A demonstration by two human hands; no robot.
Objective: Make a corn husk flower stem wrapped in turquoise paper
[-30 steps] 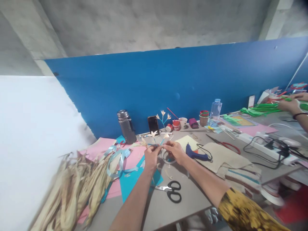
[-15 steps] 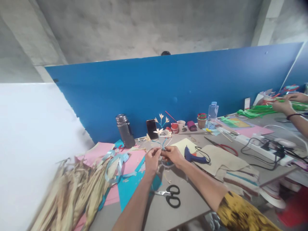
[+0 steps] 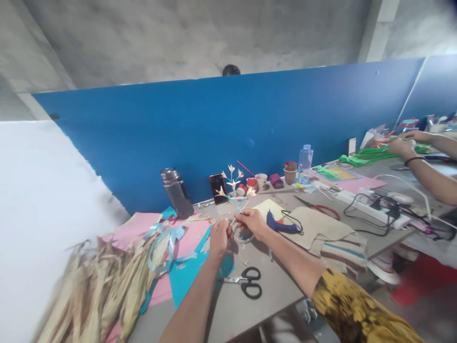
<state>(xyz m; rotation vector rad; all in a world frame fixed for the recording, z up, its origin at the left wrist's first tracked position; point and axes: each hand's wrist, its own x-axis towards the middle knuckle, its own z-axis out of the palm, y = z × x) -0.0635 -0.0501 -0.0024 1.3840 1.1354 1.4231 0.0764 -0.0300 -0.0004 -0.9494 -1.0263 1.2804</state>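
Observation:
A branching flower stem [image 3: 233,184] with pale blossoms and light blue stalks stands upright above my hands. My right hand [image 3: 251,222] pinches the lower end of this stem. Just left of it, my left hand [image 3: 220,237] has its fingers closed near the stem's base; what they hold is too small to make out. Beneath the right fingers lies a round roll of tape [image 3: 243,235]. Black-handled scissors [image 3: 246,282] rest on the table below the hands. A blue glue gun [image 3: 282,224] lies right of the right hand.
Dried husks [image 3: 96,290] and pink and blue sheets cover the left side. A flask [image 3: 176,193], phone [image 3: 218,188], cups and bottle [image 3: 305,164] line the blue partition. Red-handled pliers [image 3: 317,208] and a power strip [image 3: 371,209] lie right. Another person's hands [image 3: 407,144] handle green strips.
My left hand has moved a little apart from my right hand, and the tape roll shows more. The view has shifted to the right.

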